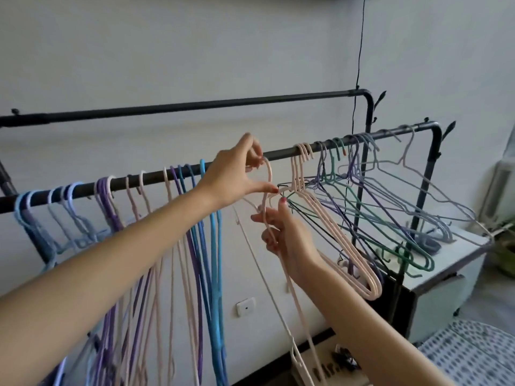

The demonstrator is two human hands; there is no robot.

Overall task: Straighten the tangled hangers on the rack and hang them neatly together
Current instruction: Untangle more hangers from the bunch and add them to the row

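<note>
A black rack rail (83,188) runs across the view with many thin hangers on it. My left hand (237,174) pinches the hook of a pale pink hanger (295,302) at the rail's middle. My right hand (284,232) grips that same hanger's neck just below. Right of my hands, three pink hangers (342,246) hang together, then a tangle of green and lilac hangers (390,207). On the left hang blue, purple and pink hangers (195,260), close together.
A second, higher black rail (195,105) runs behind along the white wall. A black cord (359,51) drops from above to its right end. A white cabinet (446,274) stands under the rack's right side, and a dotted fabric (473,355) lies at lower right.
</note>
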